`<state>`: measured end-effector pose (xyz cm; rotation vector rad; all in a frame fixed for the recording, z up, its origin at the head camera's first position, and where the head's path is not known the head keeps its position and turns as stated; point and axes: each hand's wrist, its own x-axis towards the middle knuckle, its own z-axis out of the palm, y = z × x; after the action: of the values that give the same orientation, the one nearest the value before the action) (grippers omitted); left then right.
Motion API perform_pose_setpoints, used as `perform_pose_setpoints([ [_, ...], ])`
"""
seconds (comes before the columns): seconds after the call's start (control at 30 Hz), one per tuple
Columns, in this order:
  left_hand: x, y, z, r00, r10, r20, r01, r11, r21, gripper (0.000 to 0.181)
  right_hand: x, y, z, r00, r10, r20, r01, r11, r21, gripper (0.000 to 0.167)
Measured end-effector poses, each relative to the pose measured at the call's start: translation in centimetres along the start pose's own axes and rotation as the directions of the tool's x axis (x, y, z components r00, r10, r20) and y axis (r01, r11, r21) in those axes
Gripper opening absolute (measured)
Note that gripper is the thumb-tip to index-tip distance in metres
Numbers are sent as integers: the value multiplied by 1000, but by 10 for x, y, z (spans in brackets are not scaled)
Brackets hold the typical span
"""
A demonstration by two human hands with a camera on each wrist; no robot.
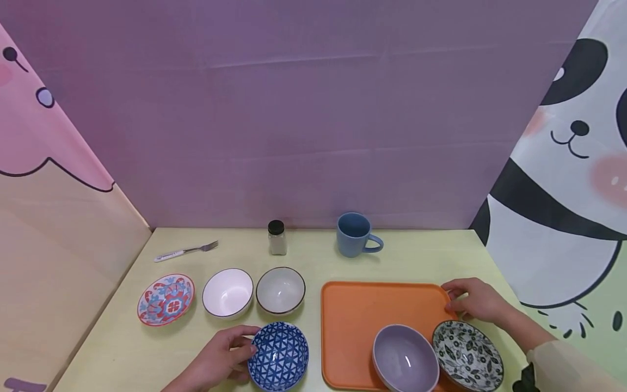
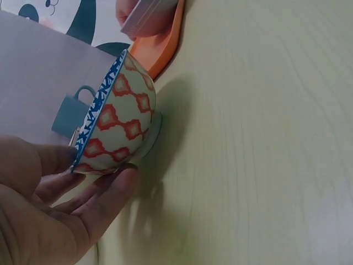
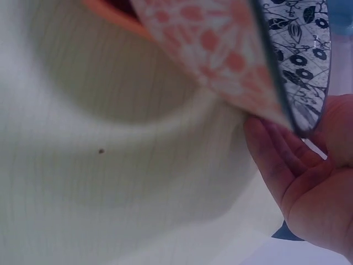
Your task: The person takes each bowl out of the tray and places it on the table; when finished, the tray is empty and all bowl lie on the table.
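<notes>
My left hand [image 1: 226, 354] pinches the rim of a bowl [image 1: 279, 356] with a blue triangle pattern inside. Its outside is cream with red diamonds in the left wrist view, thumb over the rim and fingers beneath. Whether its foot touches the table I cannot tell. At the far right corner of the orange tray [image 1: 362, 326], my right hand [image 1: 475, 300] grips the edge, though its fingertips are partly hidden. A black-and-white floral bowl [image 1: 467, 354] leans over the tray's right edge, close to that hand. Against it stands a lilac bowl [image 1: 405, 356] on the tray.
Two pale bowls, one white [image 1: 227, 293] and one dark-rimmed [image 1: 281, 290], sit behind my left hand. Left of them lies a red-and-blue patterned dish [image 1: 166, 299]. Farther back are a fork [image 1: 186, 251], a black-capped shaker [image 1: 277, 238] and a blue mug [image 1: 354, 235].
</notes>
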<state>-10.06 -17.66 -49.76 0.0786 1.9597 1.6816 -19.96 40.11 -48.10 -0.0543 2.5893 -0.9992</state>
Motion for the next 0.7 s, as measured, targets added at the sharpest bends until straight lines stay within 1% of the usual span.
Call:
perform_pose_setpoints([
  [0.13,-1,4,1,999,45,-2,-45,998,40,45,0,-4,-1,1000,14,6,-14,1000,7,53],
  [0.3,-5,13,-2,997,75,-31,-71,992,107,43,1,-1,-2,999,32,19,-33,999,22,56],
  [0.43,-10,26,-6,992,111,-59,-101,984,148,44,2,1,-3,999,44,24,-44,999,26,57],
  [0.53,-12,37,-8,987,145,-66,-130,973,189,43,1,2,-3,998,48,29,-49,998,28,58],
  [0.63,-12,49,-8,983,167,-71,-148,964,223,39,0,1,-3,999,42,32,-43,998,37,56],
  [0.7,-11,58,-6,981,182,-67,-163,960,228,39,-2,1,-3,999,37,32,-38,999,38,55],
])
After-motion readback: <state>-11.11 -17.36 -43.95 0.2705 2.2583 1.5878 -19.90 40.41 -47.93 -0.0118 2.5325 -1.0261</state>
